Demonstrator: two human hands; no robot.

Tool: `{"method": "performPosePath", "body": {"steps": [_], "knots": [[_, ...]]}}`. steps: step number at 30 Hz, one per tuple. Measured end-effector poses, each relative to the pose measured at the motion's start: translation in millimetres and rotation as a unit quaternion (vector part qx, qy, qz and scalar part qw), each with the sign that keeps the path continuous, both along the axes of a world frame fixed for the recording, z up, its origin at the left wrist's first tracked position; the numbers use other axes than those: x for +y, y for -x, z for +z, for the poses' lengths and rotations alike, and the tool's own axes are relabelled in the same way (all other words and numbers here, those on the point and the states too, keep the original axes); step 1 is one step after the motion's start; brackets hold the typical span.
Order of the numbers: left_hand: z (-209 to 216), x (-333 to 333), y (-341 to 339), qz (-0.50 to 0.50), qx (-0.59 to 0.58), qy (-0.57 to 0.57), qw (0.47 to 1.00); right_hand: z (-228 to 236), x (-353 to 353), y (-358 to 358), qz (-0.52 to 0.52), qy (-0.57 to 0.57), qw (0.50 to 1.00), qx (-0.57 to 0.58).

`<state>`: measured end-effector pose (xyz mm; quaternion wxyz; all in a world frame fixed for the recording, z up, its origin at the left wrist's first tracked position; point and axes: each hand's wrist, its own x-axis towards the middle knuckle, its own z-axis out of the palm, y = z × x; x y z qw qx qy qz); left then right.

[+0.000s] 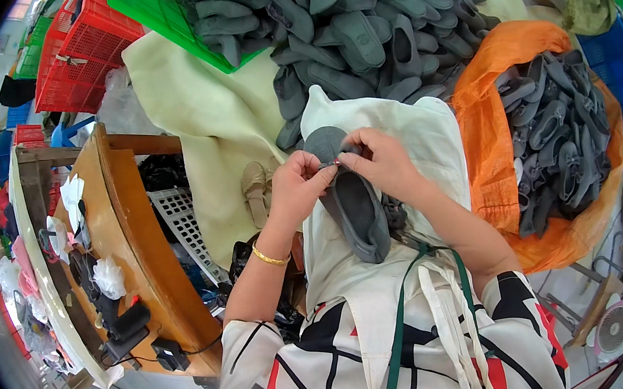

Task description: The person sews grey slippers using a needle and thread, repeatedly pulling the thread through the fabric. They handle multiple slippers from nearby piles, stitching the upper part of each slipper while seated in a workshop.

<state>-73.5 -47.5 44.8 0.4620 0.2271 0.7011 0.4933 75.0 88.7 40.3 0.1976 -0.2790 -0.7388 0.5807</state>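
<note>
A dark grey slip-on shoe (361,212) rests on the white cloth (405,132) over my lap, its toe pointing away from me and its opening facing up. From the left, my left hand (298,183) pinches the front edge of that opening. My right hand (380,159) pinches the same edge from the right, its fingertips almost meeting the left ones. Whatever small piece lies between the fingertips is too hidden to make out. Beside the shoe, partly under my right wrist, sits a small dark grey bunch (394,211).
A large heap of grey shoes (354,37) lies ahead, spilling from a green crate (150,16). At the right stands an orange sack (491,165) with more grey shoes. A wooden table (131,248) is on the left, tan shoes (255,190) near it. A fan (616,332) stands lower right.
</note>
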Motion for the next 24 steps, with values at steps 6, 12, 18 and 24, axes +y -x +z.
{"method": "performPosePath", "body": {"steps": [6, 12, 18, 24], "knots": [[-11.1, -5.4, -10.4, -0.077, 0.228, -0.13, 0.962, -16.0, -20.7, -24.5, -0.015, -0.154, 0.987, 0.045], [0.4, 3.3, -13.4, -0.066, 0.249, -0.099, 0.961, -16.0, -18.7, -21.2, -0.02, -0.215, 0.976, 0.034], [-3.0, 0.3, -9.4, -0.091, 0.264, -0.101, 0.955, -10.3, -16.4, -16.4, 0.012, -0.211, 0.977, -0.001], [-10.6, -2.4, -7.9, -0.092, 0.256, -0.133, 0.953, -8.9, -9.1, -15.3, 0.075, -0.123, 0.988, -0.048]]}}
